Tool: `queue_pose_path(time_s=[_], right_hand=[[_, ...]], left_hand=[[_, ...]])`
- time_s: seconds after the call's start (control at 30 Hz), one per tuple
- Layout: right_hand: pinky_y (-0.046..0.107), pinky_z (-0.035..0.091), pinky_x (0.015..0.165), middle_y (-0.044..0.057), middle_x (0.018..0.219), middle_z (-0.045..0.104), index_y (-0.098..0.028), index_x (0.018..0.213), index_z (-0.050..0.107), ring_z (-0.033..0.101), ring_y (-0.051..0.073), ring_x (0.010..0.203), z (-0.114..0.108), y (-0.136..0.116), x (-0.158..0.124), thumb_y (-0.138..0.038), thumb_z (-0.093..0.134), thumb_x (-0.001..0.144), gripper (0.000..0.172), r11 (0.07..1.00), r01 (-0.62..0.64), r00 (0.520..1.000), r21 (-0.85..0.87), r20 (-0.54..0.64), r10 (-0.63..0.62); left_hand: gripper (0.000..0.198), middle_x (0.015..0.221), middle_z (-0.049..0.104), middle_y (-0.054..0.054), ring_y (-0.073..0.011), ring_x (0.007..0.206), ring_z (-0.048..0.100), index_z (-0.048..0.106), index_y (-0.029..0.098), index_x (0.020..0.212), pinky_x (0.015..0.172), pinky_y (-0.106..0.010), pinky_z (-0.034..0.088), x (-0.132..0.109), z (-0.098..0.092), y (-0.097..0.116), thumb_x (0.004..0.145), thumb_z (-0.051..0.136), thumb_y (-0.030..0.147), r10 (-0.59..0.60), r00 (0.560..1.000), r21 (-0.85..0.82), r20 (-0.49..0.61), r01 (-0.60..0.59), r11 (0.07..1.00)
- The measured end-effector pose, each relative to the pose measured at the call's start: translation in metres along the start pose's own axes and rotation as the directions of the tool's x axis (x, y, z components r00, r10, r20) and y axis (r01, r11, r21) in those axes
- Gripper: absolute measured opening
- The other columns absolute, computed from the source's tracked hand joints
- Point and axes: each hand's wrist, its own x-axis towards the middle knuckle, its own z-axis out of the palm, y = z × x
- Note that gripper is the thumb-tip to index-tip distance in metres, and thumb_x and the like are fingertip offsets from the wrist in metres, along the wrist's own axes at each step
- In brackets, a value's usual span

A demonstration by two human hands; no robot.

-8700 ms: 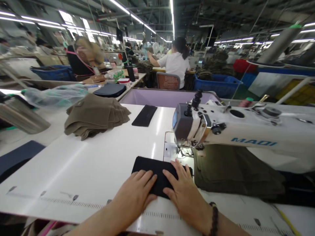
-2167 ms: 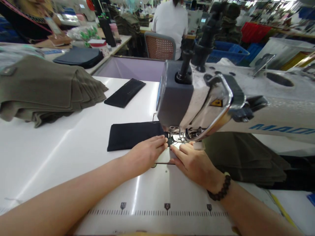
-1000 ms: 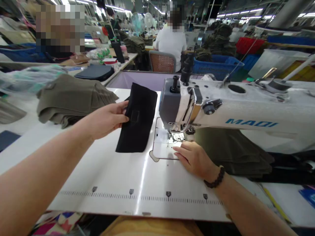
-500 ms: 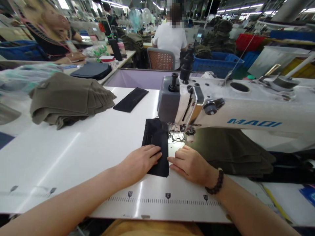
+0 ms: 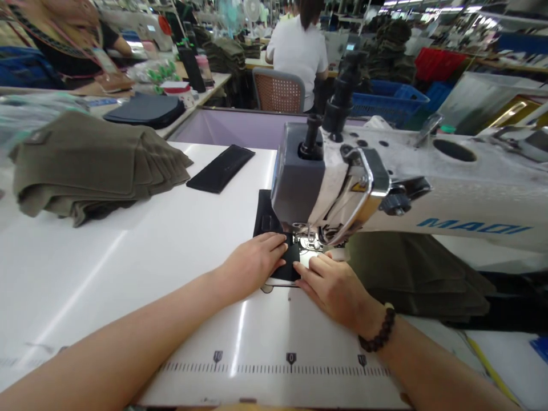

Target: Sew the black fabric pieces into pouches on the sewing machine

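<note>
A black fabric piece (image 5: pixel 293 266) lies under the left side of the sewing machine head (image 5: pixel 298 177), its right edge beside the lit presser foot (image 5: pixel 311 244). My left hand (image 5: pixel 256 264) rests flat on this piece, fingers stretched forward and open. On the other side, my right hand (image 5: pixel 338 290) has its index fingertip touching the fabric's right edge. Its other fingers are bent but loose, apart from the thumb, near the presser foot. The machine head hides part of the fabric's far end. The needle is too small to make out.
Another black fabric piece (image 5: pixel 221 168) lies farther back on the white table (image 5: pixel 192 337). Olive fabric stacks stand at the left (image 5: pixel 94 162) and beneath the machine arm (image 5: pixel 411 274). Ahead, a person in a white shirt (image 5: pixel 297 57) sits on a chair (image 5: pixel 278 91); another person is at left.
The black fabric has moved away from me under the machine head, and both hands have gone slightly forward with it. The camera view has also shifted, bringing the machine closer.
</note>
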Motion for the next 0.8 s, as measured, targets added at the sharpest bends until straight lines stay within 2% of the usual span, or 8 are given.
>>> queue_pose_path(time_s=[0.37, 0.8], right_hand=[[0.031, 0.036, 0.068, 0.004, 0.073, 0.059, -0.013, 0.102, 0.059, 0.052, 0.018, 0.069, 0.0002, -0.0025, 0.003, -0.026, 0.055, 0.084, 0.023, 0.998, -0.057, 0.998, -0.002, -0.009, 0.057], [0.031, 0.036, 0.067, 0.004, 0.075, 0.059, -0.015, 0.103, 0.059, 0.054, 0.018, 0.07, 0.0, -0.0034, 0.0042, -0.026, 0.056, 0.083, 0.023, 0.997, -0.073, 0.997, -0.008, -0.005, 0.073]], left_hand=[[0.021, 0.098, 0.059, -0.012, -0.0224, 0.095, 0.053, 0.059, 0.008, 0.098, 0.083, -0.034, 0.048, 0.0029, 0.0038, -0.006, 0.087, 0.046, 0.02, -0.044, 0.999, -0.111, 0.005, 0.044, 0.993], [0.017, 0.091, 0.058, -0.01, -0.0219, 0.091, 0.054, 0.06, 0.009, 0.089, 0.08, -0.033, 0.048, 0.005, 0.003, -0.0068, 0.087, 0.045, 0.019, -0.057, 0.998, -0.13, 0.007, 0.057, 0.99]])
